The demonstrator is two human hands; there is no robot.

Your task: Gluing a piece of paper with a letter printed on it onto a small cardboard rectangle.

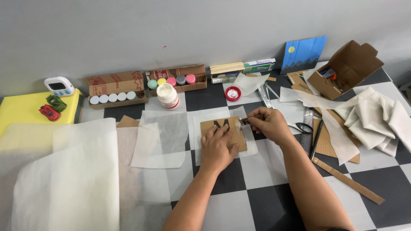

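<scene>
Cardboard square (227, 130) with a dark cut-out letter lies on a tracing sheet on the checkered surface (257, 201), below the white glue jar (167, 96). Left hand (218, 147) presses flat on the cardboard, fingers spread, holding nothing. Right hand (269, 124), at the cardboard's right edge, has its grip pinched shut on a small brush-like tool (245, 121). Scissors (302, 127) lie right of it.

One head-worn camera looks steeply down, close, toward the wall (128, 34).
</scene>
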